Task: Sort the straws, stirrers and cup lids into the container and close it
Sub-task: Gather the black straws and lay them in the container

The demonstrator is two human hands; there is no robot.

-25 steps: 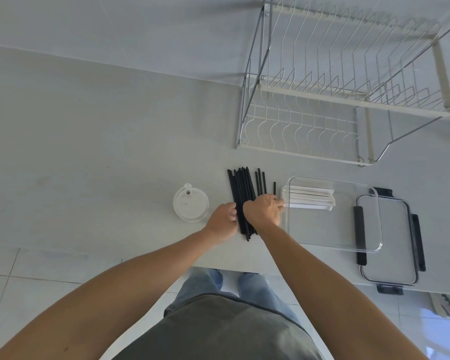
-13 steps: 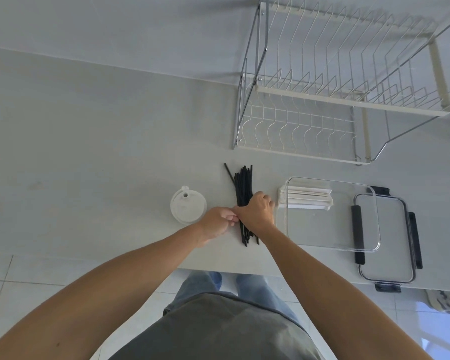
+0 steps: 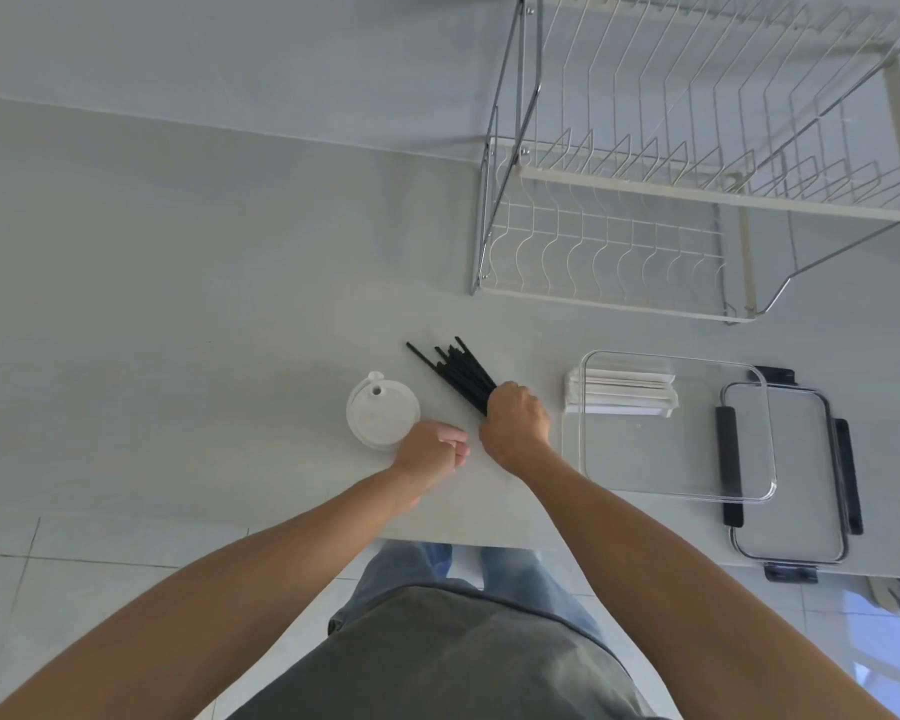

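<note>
Beside the clear container [image 3: 749,459], the right hand [image 3: 515,426] grasps the black straws [image 3: 458,374] (left hand [image 3: 430,449] loosely curled, empty); tips should be squared before lowering them in.

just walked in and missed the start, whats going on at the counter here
A person is tidying drink supplies on the counter. The right hand grips a bundle of black straws, fanned up and to the left. The left hand is loosely curled beside it, holding nothing visible. White paper-wrapped sticks already lie in the clear container. The white cup lids are still out, and the container's lid lies beside it, so it isn't closed.
</note>
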